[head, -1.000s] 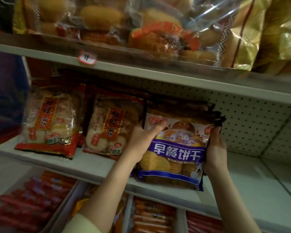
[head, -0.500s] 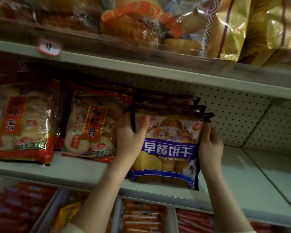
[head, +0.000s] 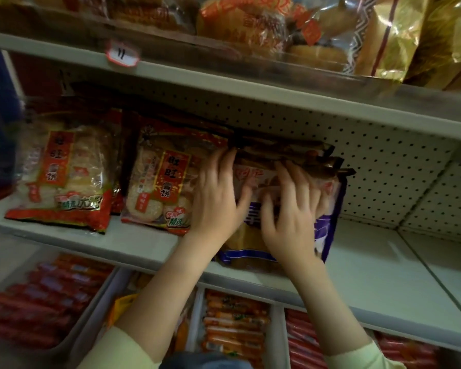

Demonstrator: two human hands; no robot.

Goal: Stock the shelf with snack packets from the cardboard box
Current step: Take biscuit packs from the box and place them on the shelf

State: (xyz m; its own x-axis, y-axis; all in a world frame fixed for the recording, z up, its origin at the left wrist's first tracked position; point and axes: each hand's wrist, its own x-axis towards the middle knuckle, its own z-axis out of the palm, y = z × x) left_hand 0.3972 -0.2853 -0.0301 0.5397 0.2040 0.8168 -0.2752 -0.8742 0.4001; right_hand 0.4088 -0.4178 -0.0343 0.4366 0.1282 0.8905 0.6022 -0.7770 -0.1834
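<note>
A stack of purple-and-white breakfast biscuit packets (head: 328, 217) stands upright on the middle shelf board (head: 383, 265), leaning back toward the pegboard. My left hand (head: 215, 201) holds the stack's left edge, fingers up along the side and thumb across the front. My right hand (head: 290, 211) lies flat on the front packet with fingers spread, pressing it back. The hands hide most of the print. The cardboard box is out of view.
Two red rice cracker packets (head: 157, 187) (head: 64, 179) stand left of the biscuits. The pegboard back (head: 383, 161) and bare shelf board lie to the right. Bread packets (head: 250, 20) fill the upper shelf. Bins of sausages (head: 234, 323) sit below.
My right hand left the packet's right edge and came onto its front, fingers spread. The stack stands further back and more upright. The view shifted slightly.
</note>
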